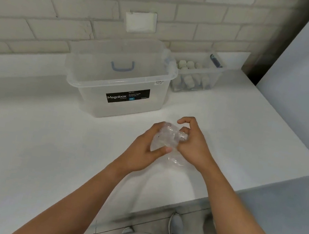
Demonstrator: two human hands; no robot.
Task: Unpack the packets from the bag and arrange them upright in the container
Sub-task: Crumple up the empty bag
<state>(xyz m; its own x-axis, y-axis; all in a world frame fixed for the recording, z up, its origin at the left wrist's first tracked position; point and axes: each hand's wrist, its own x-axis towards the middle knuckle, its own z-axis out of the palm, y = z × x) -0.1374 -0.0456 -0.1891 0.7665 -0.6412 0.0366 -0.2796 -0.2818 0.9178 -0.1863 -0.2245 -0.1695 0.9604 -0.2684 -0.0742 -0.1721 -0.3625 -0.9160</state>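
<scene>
On the white counter [45,140], the big clear box [91,105] reads "Megabox" and "12L" on its black label [127,97]; the smaller container [214,82] just beside it holds the packets [189,65] upright. You hold the clear bag [166,138] above the counter, left hand [145,145] and right hand [193,144] both clenched round it, apparently crumpling it because it looks emptied.

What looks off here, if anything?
Nothing spilled or damaged. One oddity: clear plastic bunched over the right rim of the Megabox tub, next to the small bin of upright packets. The left hand and right hand grip a crumpled clear bag.
</scene>
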